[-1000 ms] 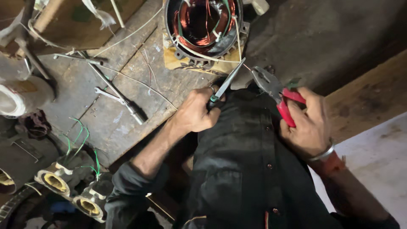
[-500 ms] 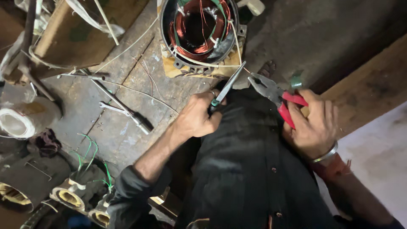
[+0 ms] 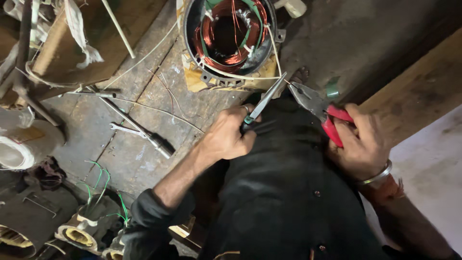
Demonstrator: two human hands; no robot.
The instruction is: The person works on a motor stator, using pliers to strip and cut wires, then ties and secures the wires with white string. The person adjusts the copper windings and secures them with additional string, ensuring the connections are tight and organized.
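A round motor stator (image 3: 230,36) with copper windings and white sleeved leads sits at the top centre on a wooden bench. My left hand (image 3: 227,135) grips green-handled needle-nose pliers (image 3: 264,102), whose tips point up toward a white lead coming off the stator. My right hand (image 3: 360,139) holds red-handled combination pliers (image 3: 315,110), jaws close to the needle-nose tips at the same lead (image 3: 240,77). Both tools meet just below the stator's lower right rim.
A screwdriver (image 3: 139,129) and a small spanner (image 3: 124,129) lie on the bench (image 3: 115,154) to the left. A roll of white tape (image 3: 19,149) stands at the far left. Wound coils with green wires (image 3: 86,226) are at lower left. A pale slab (image 3: 428,163) lies right.
The view has shifted a little, so the stator sits lower in the picture. Both hands keep their pliers at the white lead, tips slightly closer together.
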